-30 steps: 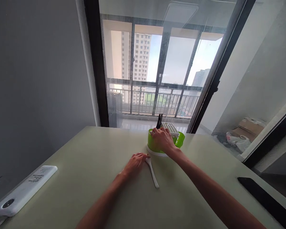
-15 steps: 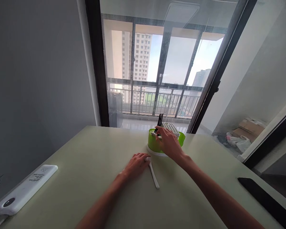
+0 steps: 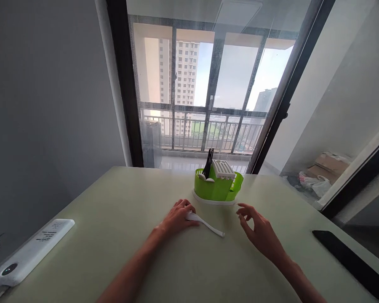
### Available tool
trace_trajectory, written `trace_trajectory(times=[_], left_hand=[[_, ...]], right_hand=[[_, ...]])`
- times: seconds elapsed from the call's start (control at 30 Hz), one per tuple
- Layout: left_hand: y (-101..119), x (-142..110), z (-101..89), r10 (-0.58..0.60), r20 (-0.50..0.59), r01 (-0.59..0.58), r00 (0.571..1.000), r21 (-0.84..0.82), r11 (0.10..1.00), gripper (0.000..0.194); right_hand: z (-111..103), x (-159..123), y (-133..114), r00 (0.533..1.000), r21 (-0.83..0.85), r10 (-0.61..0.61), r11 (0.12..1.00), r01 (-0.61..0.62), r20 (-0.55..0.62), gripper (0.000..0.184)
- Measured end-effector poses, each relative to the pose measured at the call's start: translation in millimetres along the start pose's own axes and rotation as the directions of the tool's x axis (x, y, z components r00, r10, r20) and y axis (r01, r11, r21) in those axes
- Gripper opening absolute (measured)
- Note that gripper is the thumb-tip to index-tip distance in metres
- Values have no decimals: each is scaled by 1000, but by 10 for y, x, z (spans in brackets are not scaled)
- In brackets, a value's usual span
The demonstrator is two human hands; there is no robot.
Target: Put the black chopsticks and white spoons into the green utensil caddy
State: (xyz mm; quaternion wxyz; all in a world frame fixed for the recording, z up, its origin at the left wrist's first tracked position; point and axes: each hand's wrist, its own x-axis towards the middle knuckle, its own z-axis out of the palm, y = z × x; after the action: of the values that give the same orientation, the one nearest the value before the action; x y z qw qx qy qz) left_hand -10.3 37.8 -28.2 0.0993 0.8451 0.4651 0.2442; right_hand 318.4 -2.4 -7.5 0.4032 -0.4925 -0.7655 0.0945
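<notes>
My left hand (image 3: 178,218) is closed around the bowl end of a white spoon (image 3: 212,228), just above or on the tabletop. The spoon's handle points right, and its bowl is partly hidden by my fingers. My right hand (image 3: 261,232) holds nothing; its fingers are apart and curved, to the right of the handle tip. Beyond both hands stands a green cutlery holder (image 3: 220,190) on a white base. Black chopsticks (image 3: 207,163) lean upright in its left compartment, with two white spoons (image 3: 209,180) showing at the rim. A white slotted block (image 3: 224,169) tops its middle.
The pale table (image 3: 139,193) spreads around my hands. On its left edge lies a white power strip or similar long device (image 3: 38,250). A flat black object (image 3: 347,261) lies along the right edge. Behind the table is a glass door (image 3: 208,84).
My right hand has come back from the cutlery holder toward me and to the right. The spoon has turned in my left hand, its handle swinging up to the right.
</notes>
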Motion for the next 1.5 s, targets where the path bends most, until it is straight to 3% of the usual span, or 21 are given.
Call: trace_trajectory(times=[0.2,0.4,0.5,0.63,0.73,0.9,1.1,1.27,1.5], left_hand=[[81,7,-35,-45,-42,45,998,17,999,34],[268,-17,-200,36,-112,-32,993,41,999,30],[389,72,-399,20,-248,-14,969,26,1000,30],[479,373,-794,-35,-465,43,885,8,999,29],[487,649,-1101,-70,-527,107,847,39,994,33],[521,991,-1374,-64,-419,162,906,203,966,40],[548,1326,-1376,-121,-211,181,970,294,938,38],[440,1546,-1324,-150,-68,162,986,259,952,43],[316,1549,-1292,-181,-44,186,982,170,968,49]], right_hand=[[-52,-656,397,956,89,290,954,-285,-46,45],[-119,-952,368,908,222,413,894,-389,-71,44],[-161,-963,319,900,262,433,875,-407,-49,45],[-180,-951,316,894,265,447,866,-423,-32,46],[-178,-950,328,886,252,463,861,-442,-26,45],[-173,-947,340,903,248,428,879,-408,-30,43],[-190,-925,289,913,257,405,888,-381,-46,40],[-214,-905,228,919,267,395,887,-376,-17,38],[-209,-895,225,923,254,385,894,-368,-19,39]])
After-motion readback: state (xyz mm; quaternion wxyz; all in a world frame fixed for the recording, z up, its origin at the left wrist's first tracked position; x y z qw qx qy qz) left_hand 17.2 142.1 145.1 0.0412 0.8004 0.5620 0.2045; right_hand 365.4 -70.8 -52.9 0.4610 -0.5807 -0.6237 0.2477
